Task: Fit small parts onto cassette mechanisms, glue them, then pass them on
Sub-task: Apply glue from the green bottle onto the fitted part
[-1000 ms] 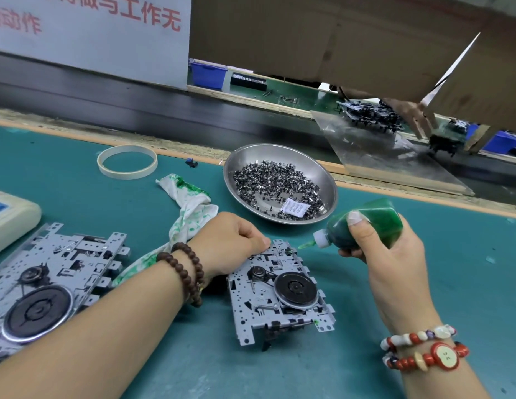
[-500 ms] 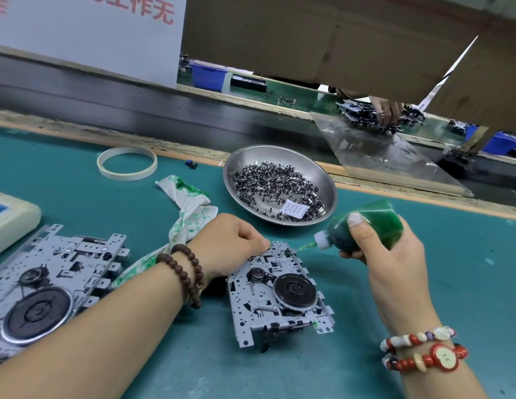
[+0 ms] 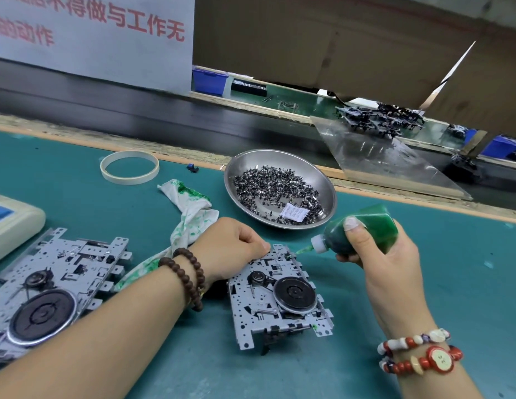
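The right hand point(image 3: 377, 254) is gripping the green glue bottle point(image 3: 357, 231), nozzle touching the far corner of the cassette mechanism point(image 3: 280, 295), which the left hand point(image 3: 231, 249), fingers curled, is pressing down (squeezing lightly should be keeping the drop small).

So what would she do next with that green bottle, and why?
Probably squeeze out a small dab: the right hand holds the green bottle with its nozzle at the mechanism's far corner, while the left hand steadies the plate.

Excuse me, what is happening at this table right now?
A person is gluing a cassette mechanism on the green table. The left hand holds it down at its far corner, and the right hand grips a green glue bottle with its nozzle at the far edge. A second mechanism lies to the left.
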A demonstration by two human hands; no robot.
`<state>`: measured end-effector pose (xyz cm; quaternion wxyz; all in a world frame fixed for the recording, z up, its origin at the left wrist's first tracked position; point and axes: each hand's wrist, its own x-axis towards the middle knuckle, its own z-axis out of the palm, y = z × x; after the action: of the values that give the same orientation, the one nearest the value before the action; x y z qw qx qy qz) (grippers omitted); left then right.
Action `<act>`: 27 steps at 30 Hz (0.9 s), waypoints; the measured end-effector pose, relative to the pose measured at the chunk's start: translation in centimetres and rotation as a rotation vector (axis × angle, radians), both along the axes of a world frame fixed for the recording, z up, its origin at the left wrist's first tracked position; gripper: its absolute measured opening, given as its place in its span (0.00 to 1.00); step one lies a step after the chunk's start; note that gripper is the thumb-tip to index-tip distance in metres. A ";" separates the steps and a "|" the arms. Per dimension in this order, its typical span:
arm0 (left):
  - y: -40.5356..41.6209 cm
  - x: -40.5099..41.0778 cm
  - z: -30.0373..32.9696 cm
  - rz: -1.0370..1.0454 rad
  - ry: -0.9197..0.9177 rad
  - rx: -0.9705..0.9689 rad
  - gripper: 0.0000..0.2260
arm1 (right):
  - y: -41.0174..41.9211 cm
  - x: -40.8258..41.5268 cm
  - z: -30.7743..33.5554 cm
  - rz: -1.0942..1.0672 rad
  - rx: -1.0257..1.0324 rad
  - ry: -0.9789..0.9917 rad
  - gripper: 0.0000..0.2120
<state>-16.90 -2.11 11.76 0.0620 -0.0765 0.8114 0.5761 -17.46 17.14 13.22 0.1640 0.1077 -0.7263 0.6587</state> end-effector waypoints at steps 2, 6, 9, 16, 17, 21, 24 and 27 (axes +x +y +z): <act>0.0 0.0 -0.1 -0.005 0.002 0.000 0.09 | 0.1 0.0 0.0 -0.005 -0.003 -0.003 0.10; 0.0 -0.1 -0.2 0.000 0.011 0.007 0.09 | 0.3 -0.1 0.1 -0.025 -0.014 -0.014 0.11; 0.0 -0.1 -0.2 -0.007 0.010 0.006 0.09 | 0.4 0.0 0.2 -0.030 -0.027 -0.021 0.12; 0.1 0.2 -0.4 -0.015 0.103 -0.064 0.07 | 0.0 0.0 0.3 0.052 -0.272 -0.138 0.10; 0.2 0.2 -0.4 -0.009 0.122 -0.083 0.07 | -0.2 0.2 0.3 0.092 -0.273 -0.155 0.09; 0.3 0.3 -0.6 -0.020 0.162 -0.120 0.07 | -1.3 1.0 -0.1 0.242 -0.186 -0.207 0.10; 0.2 0.1 -0.6 -0.034 0.165 -0.140 0.08 | -1.5 1.1 -0.5 0.254 -0.096 -0.239 0.09; 0.2 0.0 -0.8 -0.036 0.166 -0.145 0.08 | -1.5 1.1 -0.5 0.260 -0.069 -0.248 0.08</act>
<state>-16.89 -1.93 11.00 -0.0006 -0.0183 0.8545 0.5191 -16.37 15.60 12.75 -0.0099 0.1128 -0.6979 0.7072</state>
